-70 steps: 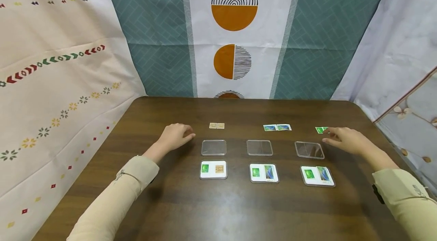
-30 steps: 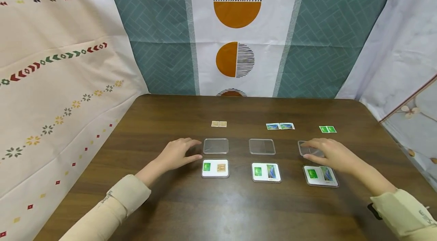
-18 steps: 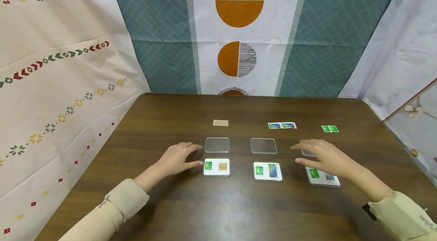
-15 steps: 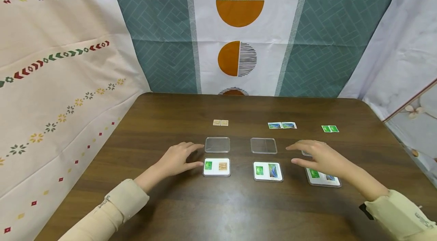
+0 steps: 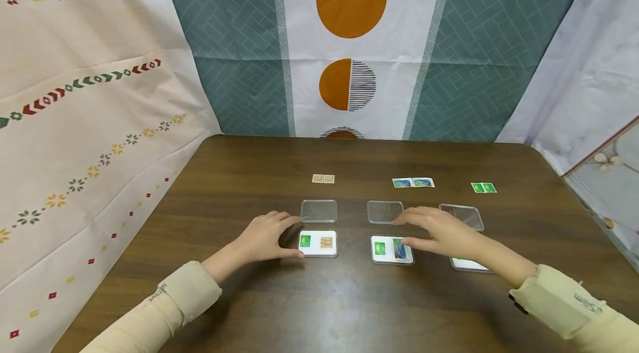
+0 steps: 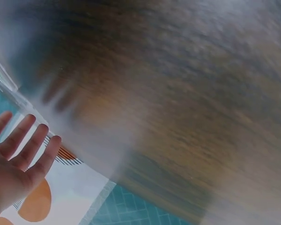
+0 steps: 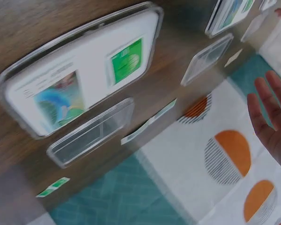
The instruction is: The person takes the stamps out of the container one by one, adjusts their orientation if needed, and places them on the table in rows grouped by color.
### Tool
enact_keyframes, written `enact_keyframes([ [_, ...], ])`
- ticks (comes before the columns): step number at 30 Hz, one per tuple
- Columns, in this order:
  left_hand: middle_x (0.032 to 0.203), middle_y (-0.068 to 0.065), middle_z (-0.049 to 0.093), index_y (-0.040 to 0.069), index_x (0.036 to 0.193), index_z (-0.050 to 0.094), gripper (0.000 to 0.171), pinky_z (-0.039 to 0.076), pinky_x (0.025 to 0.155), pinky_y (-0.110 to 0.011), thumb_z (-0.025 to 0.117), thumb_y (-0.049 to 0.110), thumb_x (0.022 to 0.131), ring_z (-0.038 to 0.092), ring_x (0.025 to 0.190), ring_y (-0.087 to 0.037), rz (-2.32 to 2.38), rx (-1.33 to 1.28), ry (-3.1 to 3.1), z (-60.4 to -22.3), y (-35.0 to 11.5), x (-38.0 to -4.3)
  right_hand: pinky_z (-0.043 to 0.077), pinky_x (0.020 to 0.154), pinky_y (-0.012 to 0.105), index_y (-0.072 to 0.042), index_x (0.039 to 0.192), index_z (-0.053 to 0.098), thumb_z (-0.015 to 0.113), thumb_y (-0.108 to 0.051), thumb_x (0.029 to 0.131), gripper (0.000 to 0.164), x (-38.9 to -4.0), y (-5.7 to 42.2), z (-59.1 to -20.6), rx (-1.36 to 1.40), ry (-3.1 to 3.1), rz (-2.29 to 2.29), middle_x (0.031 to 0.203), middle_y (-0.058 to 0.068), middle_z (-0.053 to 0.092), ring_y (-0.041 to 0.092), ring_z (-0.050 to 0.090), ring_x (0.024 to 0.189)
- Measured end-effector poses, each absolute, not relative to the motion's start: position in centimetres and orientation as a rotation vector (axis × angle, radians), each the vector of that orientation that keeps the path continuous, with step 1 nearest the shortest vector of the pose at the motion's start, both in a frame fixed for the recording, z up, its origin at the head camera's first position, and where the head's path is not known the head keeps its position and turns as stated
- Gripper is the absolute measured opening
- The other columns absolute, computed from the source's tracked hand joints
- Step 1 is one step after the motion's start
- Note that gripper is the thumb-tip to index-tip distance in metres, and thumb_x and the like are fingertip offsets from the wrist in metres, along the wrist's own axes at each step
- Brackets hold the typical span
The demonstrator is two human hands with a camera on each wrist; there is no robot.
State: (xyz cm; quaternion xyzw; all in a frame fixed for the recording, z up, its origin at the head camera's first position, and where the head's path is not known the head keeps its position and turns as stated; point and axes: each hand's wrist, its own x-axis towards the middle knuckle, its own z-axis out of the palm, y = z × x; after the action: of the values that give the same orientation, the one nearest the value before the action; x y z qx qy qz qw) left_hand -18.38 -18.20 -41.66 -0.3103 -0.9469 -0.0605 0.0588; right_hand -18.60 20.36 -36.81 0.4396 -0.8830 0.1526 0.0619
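Three clear cases holding white cards with two stamps lie in a row: a left case [image 5: 315,244], a middle case [image 5: 389,247] and a right case [image 5: 469,266]. Behind each lies a clear lid: left [image 5: 319,211], middle [image 5: 383,212] and right [image 5: 464,215]. My left hand [image 5: 264,237] has its fingertips right at the left lid's edge and its thumb by the left case's corner, fingers spread. My right hand [image 5: 441,233] reaches over from the right, thumb overlapping the middle case's blue stamp, fingertips at the middle lid. It partly hides the right case. Neither hand grips anything.
Farther back lie a pair of brown stamps [image 5: 318,178], a pair of blue stamps [image 5: 401,182] and a pair of green stamps [image 5: 477,187]. The brown table [image 5: 329,303] ends at a patterned curtain [image 5: 239,48], with other cloths at both sides.
My right hand has moved from the green stamps, over the right lid and case, leftward to the middle ones. My left hand has come lower and closer to the left lid and case.
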Motion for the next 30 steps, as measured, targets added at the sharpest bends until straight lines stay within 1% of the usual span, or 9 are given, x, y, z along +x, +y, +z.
enact_keyframes([
  [4,0.110,-0.003,0.065,0.015,0.124,0.059,0.079,0.051,0.079,-0.041,0.066,0.070,0.067,0.062,0.101,-0.024,-0.168,-0.935,-2.851,-41.9,-18.1,-18.3,0.050,0.084,0.042,-0.010,0.112,0.065,0.069,-0.024,0.084,0.031,-18.7,19.0,-37.0,1.433,-2.580,0.404,0.109,0.001,0.065,0.021,0.063,0.101],
  [8,0.110,-0.001,0.065,0.015,0.124,0.059,0.080,0.051,0.078,-0.040,0.068,0.069,0.066,0.062,0.099,-0.023,-0.172,-0.944,-2.853,-41.9,-18.0,-18.2,0.050,0.085,0.042,-0.010,0.112,0.065,0.071,-0.026,0.082,0.035,-18.6,17.7,-37.2,1.509,-2.505,0.344,0.111,0.003,0.065,0.021,0.062,0.102],
  [12,0.109,-0.002,0.065,0.015,0.124,0.060,0.079,0.051,0.077,-0.039,0.069,0.068,0.065,0.062,0.098,-0.023,-0.168,-0.947,-2.856,-42.0,-17.9,-18.1,0.049,0.086,0.042,-0.011,0.114,0.064,0.071,-0.028,0.082,0.036,-18.6,16.5,-37.3,1.541,-2.503,0.341,0.113,0.003,0.065,0.021,0.061,0.104],
  [18,0.106,0.000,0.065,0.017,0.122,0.061,0.075,0.051,0.075,-0.038,0.071,0.065,0.066,0.062,0.096,-0.022,-0.142,-0.942,-2.848,-42.1,-17.9,-18.1,0.049,0.085,0.040,-0.012,0.114,0.064,0.070,-0.028,0.083,0.036,-18.9,15.2,-37.3,1.543,-2.482,0.326,0.110,0.001,0.065,0.020,0.061,0.102],
  [23,0.099,0.001,0.063,0.017,0.122,0.061,0.075,0.050,0.070,-0.036,0.073,0.064,0.064,0.062,0.088,-0.019,-0.147,-0.933,-2.874,-42.2,-17.8,-18.1,0.049,0.085,0.040,-0.011,0.114,0.064,0.069,-0.025,0.084,0.034,-19.0,13.6,-37.4,1.521,-2.508,0.346,0.107,0.000,0.065,0.020,0.061,0.100],
  [26,0.096,0.000,0.061,0.016,0.121,0.061,0.076,0.049,0.067,-0.035,0.074,0.064,0.063,0.061,0.085,-0.019,-0.159,-0.931,-2.889,-42.2,-17.7,-18.0,0.049,0.087,0.039,-0.010,0.114,0.064,0.067,-0.023,0.086,0.031,-18.8,12.3,-37.3,1.493,-2.574,0.434,0.107,0.000,0.066,0.020,0.062,0.101],
  [30,0.096,0.001,0.061,0.017,0.121,0.062,0.076,0.049,0.067,-0.035,0.073,0.065,0.063,0.061,0.084,-0.019,-0.159,-0.909,-2.905,-42.3,-17.6,-17.9,0.049,0.088,0.038,-0.009,0.112,0.064,0.066,-0.021,0.087,0.028,-18.7,10.7,-37.3,1.416,-2.678,0.629,0.108,0.001,0.067,0.019,0.062,0.102],
])
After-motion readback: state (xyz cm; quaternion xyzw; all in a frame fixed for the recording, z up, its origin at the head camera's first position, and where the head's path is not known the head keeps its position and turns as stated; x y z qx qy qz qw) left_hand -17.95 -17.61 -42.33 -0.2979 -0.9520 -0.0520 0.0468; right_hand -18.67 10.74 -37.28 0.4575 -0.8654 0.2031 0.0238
